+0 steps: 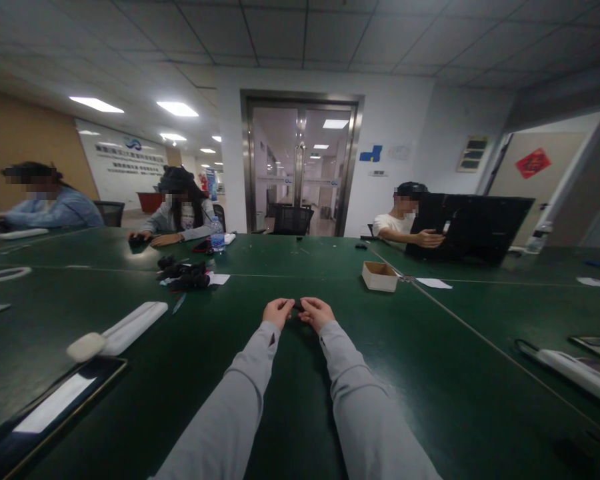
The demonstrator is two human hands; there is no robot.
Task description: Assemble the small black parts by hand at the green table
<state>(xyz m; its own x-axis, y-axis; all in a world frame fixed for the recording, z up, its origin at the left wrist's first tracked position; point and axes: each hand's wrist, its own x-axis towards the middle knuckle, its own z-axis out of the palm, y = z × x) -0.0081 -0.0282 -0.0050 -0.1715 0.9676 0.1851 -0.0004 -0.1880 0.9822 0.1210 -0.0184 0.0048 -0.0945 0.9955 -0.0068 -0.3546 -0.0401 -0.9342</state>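
Note:
Both my hands meet over the green table [300,373] straight ahead, arms stretched out in grey sleeves. A small black object [298,306] sits between them, too small to name. My left hand [278,312] pinches its left end between thumb and fingers. On the other end, my right hand [317,313] is closed in a similar pinch. The fingers cover most of the object. Beyond my right hand stands an open cardboard box [380,277]; its inside is only partly visible.
Left lie a dark phone-like device [55,413], a white power strip [135,327], a white rounded case [86,347] and a heap of black gear [185,272]. A water bottle [217,235] stands farther back. Right are a black monitor [473,228] and a white strip [580,377]. Several people sit around.

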